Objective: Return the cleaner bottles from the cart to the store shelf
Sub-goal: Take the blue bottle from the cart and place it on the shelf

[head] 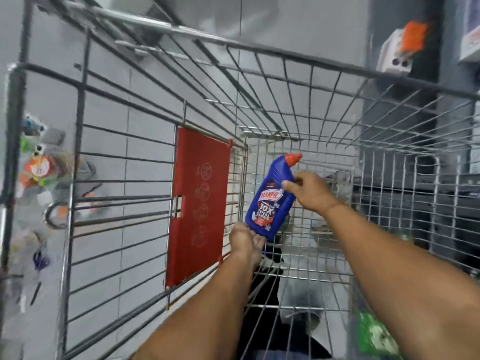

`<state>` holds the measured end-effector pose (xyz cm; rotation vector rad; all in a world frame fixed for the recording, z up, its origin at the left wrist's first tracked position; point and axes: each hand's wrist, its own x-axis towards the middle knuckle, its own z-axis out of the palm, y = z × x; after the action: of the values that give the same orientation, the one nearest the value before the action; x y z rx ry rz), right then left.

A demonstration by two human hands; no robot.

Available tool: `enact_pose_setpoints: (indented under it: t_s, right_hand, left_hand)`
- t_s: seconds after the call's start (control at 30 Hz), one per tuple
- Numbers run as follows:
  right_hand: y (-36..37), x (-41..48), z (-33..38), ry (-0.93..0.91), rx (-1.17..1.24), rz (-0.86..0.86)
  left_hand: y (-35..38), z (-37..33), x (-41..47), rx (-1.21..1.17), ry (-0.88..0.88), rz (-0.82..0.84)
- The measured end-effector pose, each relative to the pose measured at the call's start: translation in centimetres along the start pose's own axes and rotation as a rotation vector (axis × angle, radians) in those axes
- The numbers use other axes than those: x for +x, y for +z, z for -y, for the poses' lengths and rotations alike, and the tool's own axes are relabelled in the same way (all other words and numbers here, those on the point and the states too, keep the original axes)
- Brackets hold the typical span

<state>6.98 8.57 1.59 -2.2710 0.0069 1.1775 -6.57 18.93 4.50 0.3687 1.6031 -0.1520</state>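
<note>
At far left, blurred packets (39,172) hang outside your wire cart (285,68), whose red flap (200,203) lies against the left wall. Your left hand (245,241) reaches into the basket and cups the base of the blue cleaner bottle (270,201) (orange cap (293,159) tilted up and to the right), fingers closed under its lower edge. Your right hand (309,190) pinches the bottle's shoulder between thumb and curled fingers, holding it clear of the cart floor, with dark shelving (405,141) beyond the right wall.
</note>
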Motion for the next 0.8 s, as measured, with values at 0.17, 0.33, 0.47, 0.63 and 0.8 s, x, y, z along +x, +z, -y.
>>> enact_pose_setpoints:
  t_s: [0.17,0.33,0.47,0.63,0.8]
  right_hand:
    - [-5.8,-5.0,1.8,-0.056,0.159,-0.222]
    - [-12.6,-14.4,4.1,-0.264,0.297,-0.399]
    - [-16.1,-24.7,4.9,-0.425,0.438,-0.539]
    - [-18.1,-37.9,2.7,-0.604,0.561,-0.718]
    - [-16.9,-48.0,-1.2,-0.659,0.56,-0.883]
  left_hand:
    - [1.7,-0.2,-4.6,-0.006,0.003,0.189]
    - [2.9,1.8,-12.5,-0.083,0.006,0.473]
    - [0.8,3.0,-19.0,0.028,0.051,0.71]
    - [-2.6,6.4,-26.6,0.289,0.301,0.934]
    - [-4.5,10.8,-31.3,0.615,0.572,1.16]
